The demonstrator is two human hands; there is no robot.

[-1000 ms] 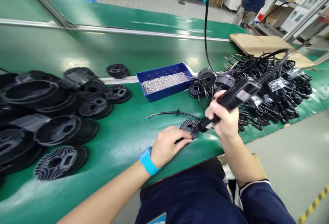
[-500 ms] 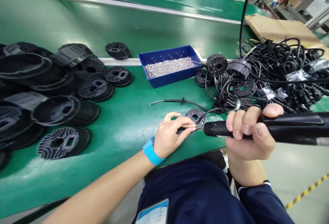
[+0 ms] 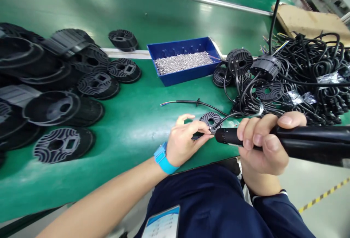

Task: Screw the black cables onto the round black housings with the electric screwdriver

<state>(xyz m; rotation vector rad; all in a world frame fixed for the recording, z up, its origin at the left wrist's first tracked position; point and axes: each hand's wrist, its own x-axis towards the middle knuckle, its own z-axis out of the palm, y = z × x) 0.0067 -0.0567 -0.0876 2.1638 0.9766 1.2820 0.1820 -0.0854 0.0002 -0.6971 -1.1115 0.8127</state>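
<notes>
My left hand (image 3: 188,137), with a blue wrist strap (image 3: 164,157), pinches thumb and forefinger at the near edge of a round black cap (image 3: 210,119). Whether a small screw also sits between the fingertips is hidden. Wavy ridges mark this cap, and a black cable (image 3: 228,116) comes up from it. A black electric screwdriver (image 3: 308,141) is wrapped in the fingers of my right hand (image 3: 266,143). It lies nearly level, its nose close beside my left fingertips. Beyond the cap, a cable end (image 3: 177,102) with bared coloured wires rests on the green bench (image 3: 131,117).
A blue tray (image 3: 188,75) of small metal screws stands behind my hands. Black round housings (image 3: 65,106) are heaped on the left. Tangled black cables (image 3: 306,59) and several wired caps crowd the right, near a cardboard sheet (image 3: 308,21). A black cord (image 3: 276,15) hangs down.
The screwdriver's nose has come closer to my left fingertips. My left hand keeps its pinch at the cap. The view has shifted slightly, so the bench appears higher.
</notes>
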